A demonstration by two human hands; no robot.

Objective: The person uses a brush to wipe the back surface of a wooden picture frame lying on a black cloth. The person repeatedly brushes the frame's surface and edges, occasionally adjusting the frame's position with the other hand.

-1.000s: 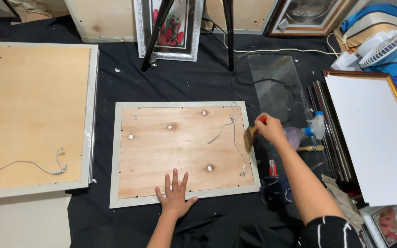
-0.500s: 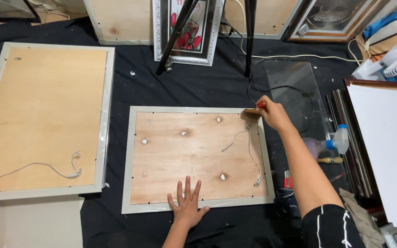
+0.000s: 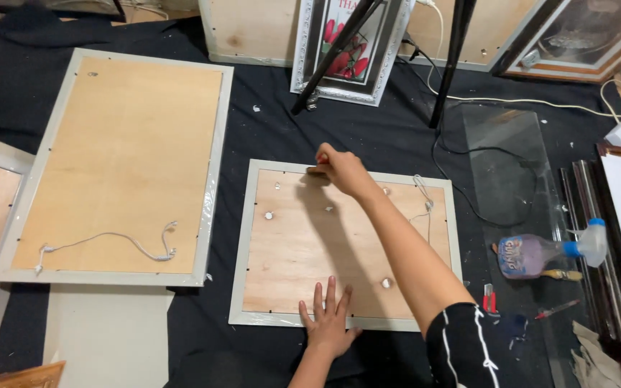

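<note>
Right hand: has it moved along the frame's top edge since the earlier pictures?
Yes. The right hand went from the face-down frame's right side, along its top edge, to near the top-left corner.

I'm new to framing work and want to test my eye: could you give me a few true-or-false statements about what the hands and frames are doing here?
1. The left hand lies flat on the small frame's near edge. True.
2. The right hand holds the spray bottle. False: the bottle lies on its side to the right, untouched; the hand holds a small tool at the frame's far edge.
3. The small frame lies back side up. True.
4. The large frame has no hanging cord. False: a white cord crosses its backing.
</note>
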